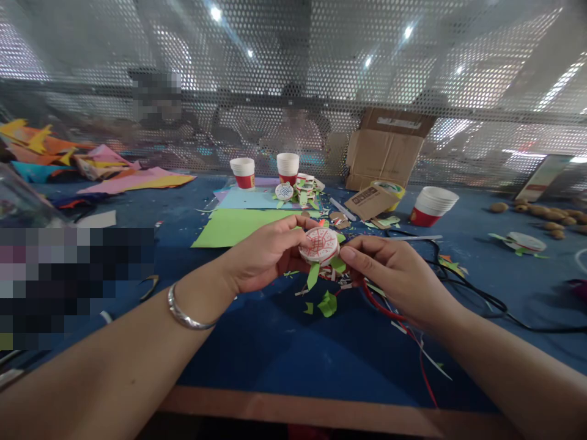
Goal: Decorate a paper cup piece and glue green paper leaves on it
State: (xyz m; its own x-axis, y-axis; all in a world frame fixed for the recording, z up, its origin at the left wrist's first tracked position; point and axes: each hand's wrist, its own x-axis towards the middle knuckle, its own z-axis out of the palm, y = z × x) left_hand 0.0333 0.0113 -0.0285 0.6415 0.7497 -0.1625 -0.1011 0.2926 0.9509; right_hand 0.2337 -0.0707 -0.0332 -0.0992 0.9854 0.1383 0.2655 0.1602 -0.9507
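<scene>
A round white disc with red markings and green leaf-like paper pieces at its edge [320, 245] is held above the blue table. My left hand [274, 252] grips it from the left, thumb on its top face. At its right edge, my right hand [387, 267] pinches close to a green piece; what lies between its fingertips is too small to tell. Red scissors-like handles or a red loop [376, 300] show beneath my right hand. Green paper scraps [327, 304] lie on the table just below the disc.
Green sheets [224, 227] lie behind my left hand. Paper cups [242, 173], more decorated discs [284, 192] and a cardboard box [385, 150] stand farther back. Stacked cups [433, 206], a black cable [488, 299] and another disc [526, 242] are at right. Coloured paper [142, 180] lies left.
</scene>
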